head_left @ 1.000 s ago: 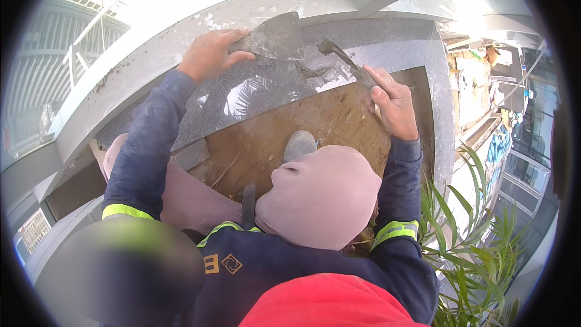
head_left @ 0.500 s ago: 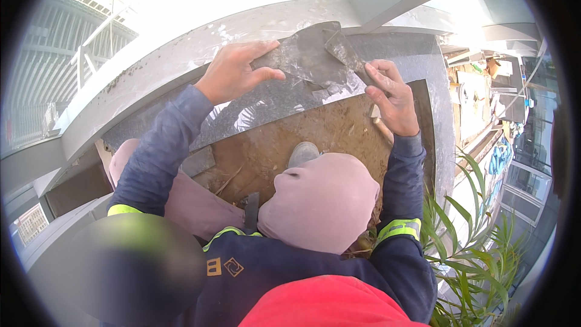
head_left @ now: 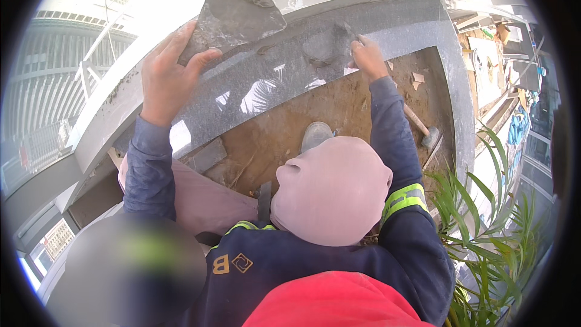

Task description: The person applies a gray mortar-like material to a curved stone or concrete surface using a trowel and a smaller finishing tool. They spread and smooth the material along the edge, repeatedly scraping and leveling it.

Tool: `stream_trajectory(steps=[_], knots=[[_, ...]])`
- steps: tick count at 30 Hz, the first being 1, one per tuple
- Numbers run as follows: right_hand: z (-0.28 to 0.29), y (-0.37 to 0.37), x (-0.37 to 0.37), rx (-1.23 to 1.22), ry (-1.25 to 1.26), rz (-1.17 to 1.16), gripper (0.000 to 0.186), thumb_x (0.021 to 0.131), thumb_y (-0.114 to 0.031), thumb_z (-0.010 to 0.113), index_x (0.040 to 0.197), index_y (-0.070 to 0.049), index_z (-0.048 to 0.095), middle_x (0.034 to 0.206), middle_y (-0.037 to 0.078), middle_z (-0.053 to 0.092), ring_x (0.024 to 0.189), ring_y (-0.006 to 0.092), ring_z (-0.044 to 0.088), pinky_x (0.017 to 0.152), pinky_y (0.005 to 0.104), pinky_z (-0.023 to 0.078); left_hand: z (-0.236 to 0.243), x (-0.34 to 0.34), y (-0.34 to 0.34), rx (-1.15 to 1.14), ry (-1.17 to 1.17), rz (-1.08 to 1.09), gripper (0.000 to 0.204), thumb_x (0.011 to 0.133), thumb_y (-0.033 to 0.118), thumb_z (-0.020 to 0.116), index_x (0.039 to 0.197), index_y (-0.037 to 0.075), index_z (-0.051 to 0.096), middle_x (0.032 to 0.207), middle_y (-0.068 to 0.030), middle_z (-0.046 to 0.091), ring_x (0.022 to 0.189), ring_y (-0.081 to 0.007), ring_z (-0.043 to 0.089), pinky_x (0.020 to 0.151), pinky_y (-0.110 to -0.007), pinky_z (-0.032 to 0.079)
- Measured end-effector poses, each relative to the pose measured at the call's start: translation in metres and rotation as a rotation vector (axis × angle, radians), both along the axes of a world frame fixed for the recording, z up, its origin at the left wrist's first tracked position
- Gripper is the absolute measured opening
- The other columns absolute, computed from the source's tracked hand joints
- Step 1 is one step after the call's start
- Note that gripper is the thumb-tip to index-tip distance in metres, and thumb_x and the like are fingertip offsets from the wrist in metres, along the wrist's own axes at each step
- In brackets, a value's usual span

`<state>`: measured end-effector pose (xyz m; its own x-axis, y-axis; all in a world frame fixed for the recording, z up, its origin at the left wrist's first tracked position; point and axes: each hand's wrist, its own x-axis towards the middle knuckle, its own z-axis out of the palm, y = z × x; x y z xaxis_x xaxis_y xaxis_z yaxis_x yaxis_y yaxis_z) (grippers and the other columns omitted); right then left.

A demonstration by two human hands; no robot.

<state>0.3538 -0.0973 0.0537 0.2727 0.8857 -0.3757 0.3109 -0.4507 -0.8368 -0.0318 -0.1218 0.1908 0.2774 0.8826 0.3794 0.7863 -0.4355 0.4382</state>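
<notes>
L hand: on my feed, L hand (head_left: 168, 72) is out front-left; fingers on far side, thumb on near side, set apart but pinching the handle end of broad scraper (head_left: 237, 12) btwn them.
L arm: L sleeve (head_left: 150, 166) runs almost straight up from lower left; wrist approx in line w/ forearm, fingertips pointing up & slightly R.
Scraper: held up & tilted, wide end to upper R, overlapping pale parapet (head_left: 130, 100) in my view; can't tell if they touch. Gray smears on blade.
R hand: R hand (head_left: 368, 59) is well apart from L, curled tight w/ fingers folded round small tool (head_left: 347, 28); tool blurred & mostly hidden, so exact shape unclear to me.
R arm: R sleeve (head_left: 393, 130) reaches fwd from lower R, leaning slightly L, over R part of brown recess (head_left: 272, 136).
Slab: gray slab (head_left: 242, 75) curves past both hands; dark wet-looking patch (head_left: 325, 47) on it, just L of R hand. Can't tell if tool touches it.
Recess: hammer (head_left: 416, 120) lies R of R forearm, head toward me; boot (head_left: 316, 135) toe mid-recess; gray offcut (head_left: 207, 156) at L.
Lower R: green plant (head_left: 484, 236) near R elbow.
</notes>
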Motion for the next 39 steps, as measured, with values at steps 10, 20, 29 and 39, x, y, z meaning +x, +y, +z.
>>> stream_trajectory(steps=[10,20,29,39], knots=[[-0.034,0.073,-0.09,0.055,0.678,-0.519,0.028,0.096,0.006,0.053,0.115,0.024,0.044,0.108,0.025,0.055,0.081,0.0327,0.071,0.072,0.0385,0.069,0.022,-0.026,-0.007,0.128,0.046,0.057,0.055,0.079,0.031,0.087,0.123,0.002,0.07,0.086,-0.0116,0.071,0.067,-0.0214,0.065,0.061,-0.032,0.051],[-0.003,0.029,-0.235,-0.132,0.646,-0.542,0.037,0.101,0.0,0.055,0.126,0.022,0.039,0.108,0.026,0.058,0.075,0.0339,0.073,0.06,0.0369,0.067,0.036,-0.096,-0.05,-0.035,0.051,0.153,0.057,0.078,0.033,0.087,0.124,0.004,0.071,0.078,-0.0097,0.064,0.063,-0.0228,0.058,0.059,-0.034,0.047],[0.005,-0.007,-0.323,-0.195,0.674,-0.514,0.031,0.102,-0.003,0.055,0.118,0.02,0.043,0.1,0.021,0.058,0.078,0.0321,0.072,0.065,0.0378,0.067,0.021,-0.175,-0.068,-0.099,0.011,0.141,0.058,0.076,0.032,0.087,0.123,0.002,0.071,0.08,-0.0107,0.064,0.064,-0.0247,0.06,0.061,-0.034,0.048],[0.1,-0.047,-0.235,-0.402,0.55,-0.109,0.01,0.097,-0.014,0.062,0.096,-0.007,0.054,0.086,0.003,0.056,0.061,0.0075,0.05,0.05,0.023,0.044,0.021,-0.207,-0.07,-0.151,-0.106,0.076,0.058,0.079,0.029,0.087,0.125,-0.003,0.069,0.086,-0.013,0.069,0.069,-0.0206,0.064,0.065,-0.032,0.05]])
